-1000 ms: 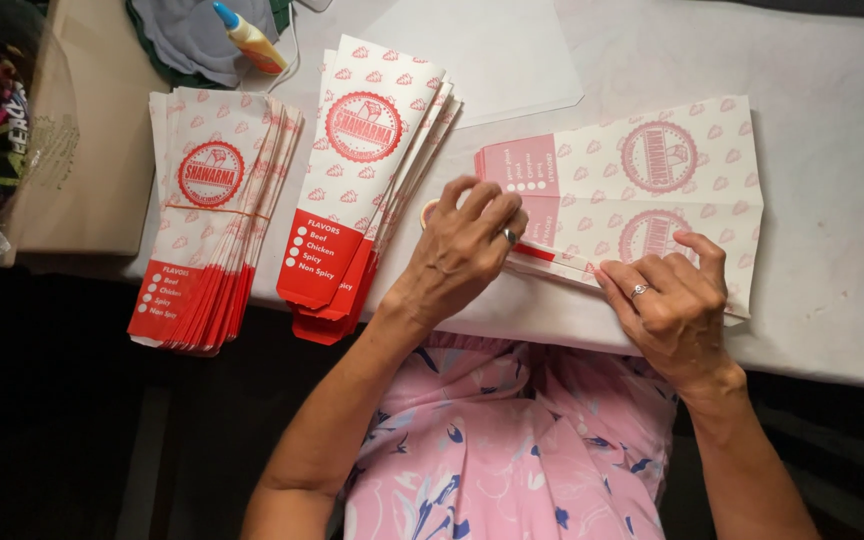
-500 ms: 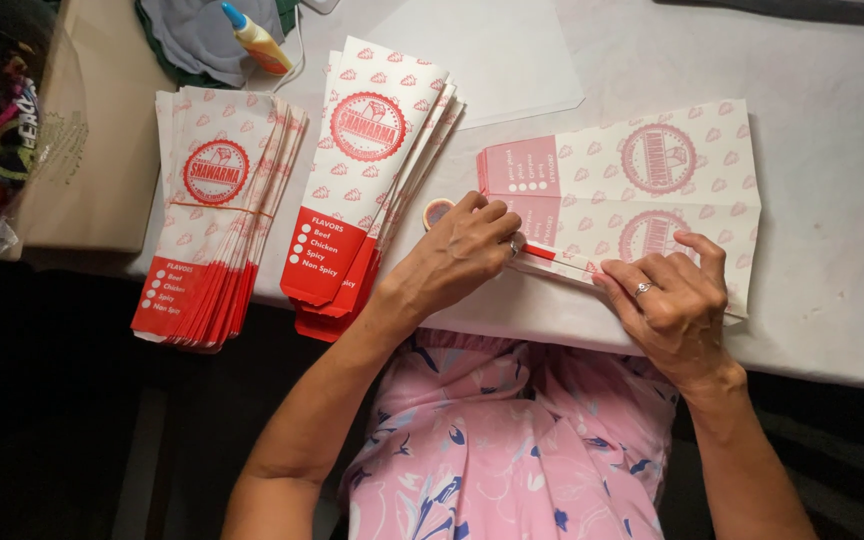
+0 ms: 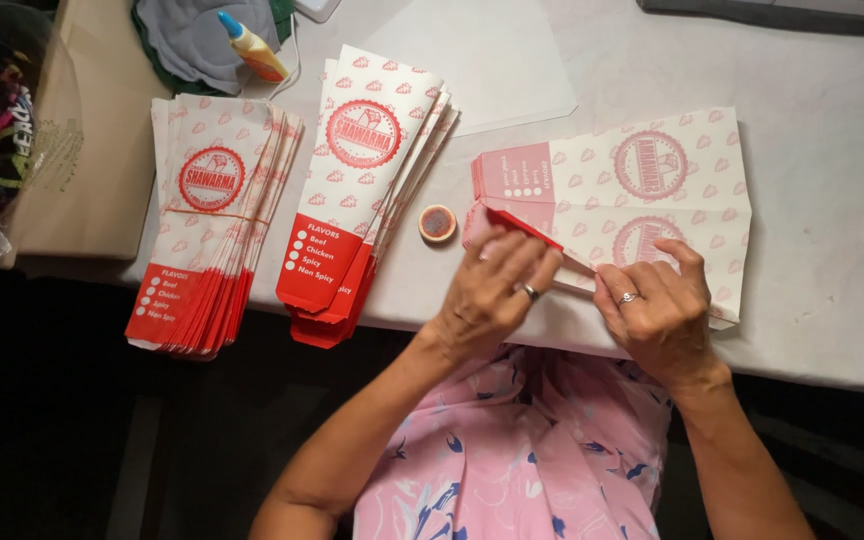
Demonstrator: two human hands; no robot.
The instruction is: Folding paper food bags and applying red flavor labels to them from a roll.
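Head view: the person is sitting at a white table [image 3: 832, 300] and working on a paper bag [image 3: 652, 200], white with a pink pattern and round pink stamps. The bag is lying flat directly beyond both hands, with its long axis running left to right along the table's near edge. Its red-printed end is pointing toward the person's left, and its plain end is reaching out to the right, past the right hand.

The left hand [image 3: 492, 290] is sitting at the red end, fingers curled down and pinching a narrow red folded flap [image 3: 527, 228] along the bag's near edge. The right hand [image 3: 657, 310] is lying further along the same near edge, fingers bent and pressing the paper flat; whether it is actually gripping the edge or only holding it down I cannot tell. The left hand is the nearer one to the red end, and the right is nearer the middle of the bag.

A small round lid or cap [image 3: 437, 223] is resting on the table just beside the left hand's fingertips. Further left, two stacks of finished bags are lying with their long axes running away from the person: a near stack [image 3: 367, 180] and a banded stack [image 3: 212, 230] at the table's corner. A glue bottle [image 3: 250, 45] is lying on a grey cloth [image 3: 192, 45] at the far left.
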